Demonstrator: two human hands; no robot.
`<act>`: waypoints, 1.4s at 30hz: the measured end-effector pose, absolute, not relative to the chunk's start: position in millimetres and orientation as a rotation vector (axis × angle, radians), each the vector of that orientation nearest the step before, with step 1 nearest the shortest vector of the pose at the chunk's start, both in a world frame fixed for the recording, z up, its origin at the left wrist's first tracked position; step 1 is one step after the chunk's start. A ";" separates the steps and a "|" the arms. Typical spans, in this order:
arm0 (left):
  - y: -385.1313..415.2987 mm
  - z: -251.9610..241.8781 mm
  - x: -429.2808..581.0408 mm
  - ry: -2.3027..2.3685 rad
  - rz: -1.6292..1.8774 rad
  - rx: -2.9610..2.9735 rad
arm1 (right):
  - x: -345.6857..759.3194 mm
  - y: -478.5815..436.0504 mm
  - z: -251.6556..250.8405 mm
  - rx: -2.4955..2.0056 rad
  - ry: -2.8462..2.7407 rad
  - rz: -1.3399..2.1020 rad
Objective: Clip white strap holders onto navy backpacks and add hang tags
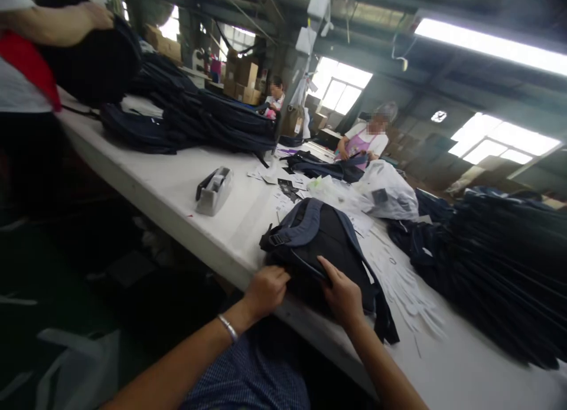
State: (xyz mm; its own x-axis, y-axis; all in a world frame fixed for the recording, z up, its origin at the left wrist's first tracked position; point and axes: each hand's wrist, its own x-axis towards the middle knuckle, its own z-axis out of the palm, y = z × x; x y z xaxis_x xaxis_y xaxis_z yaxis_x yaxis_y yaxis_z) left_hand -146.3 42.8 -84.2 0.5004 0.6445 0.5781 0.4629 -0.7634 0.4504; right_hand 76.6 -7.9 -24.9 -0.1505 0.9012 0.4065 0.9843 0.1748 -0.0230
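Observation:
A dark navy backpack [325, 244] lies on the white table [177, 188] right in front of me, its padded straps facing up. My left hand [266, 289] is curled on the backpack's near edge at the table's rim, fingers closed on the fabric. My right hand [343, 295] rests on the backpack's lower part, fingers bent and gripping the fabric, thumb pointing up. A silver bracelet [229, 328] sits on my left wrist.
A grey tape dispenser [214, 190] stands to the left. Stacks of dark backpacks lie far left [208, 117] and at the right [500, 262]. A clear plastic bag [385, 191] and paper tags [398, 280] lie beyond. Another person's arm [53, 23] holds a bag top left; two people work farther back.

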 end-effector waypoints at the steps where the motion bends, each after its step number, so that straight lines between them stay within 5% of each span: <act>1: 46.2 -81.7 -142.6 0.925 1.069 2.553 | 79.7 -7.0 -22.1 -1.806 -2.101 -0.323; 12: 77.2 -111.6 -157.6 1.412 1.369 1.886 | 78.2 -14.1 -26.7 -1.798 -2.015 -0.290; 20: 105.3 -87.8 -170.9 1.256 0.901 2.102 | 74.1 -22.0 -37.9 -1.709 -2.182 -0.474; 28: 87.8 -114.6 -176.7 1.307 1.293 1.585 | 48.0 -58.0 -91.5 -1.753 -2.381 -0.720; 33: 77.8 -96.3 -192.5 1.338 1.351 1.400 | 51.9 -54.8 -67.3 -1.635 -2.371 -0.509; 37: 59.9 -68.6 -190.5 1.253 1.384 1.751 | 54.2 -34.2 -32.5 -1.569 -2.176 -0.244; 42: 44.2 -76.4 -173.2 0.882 1.025 2.572 | 51.3 -17.3 -44.8 -1.582 -2.417 -0.336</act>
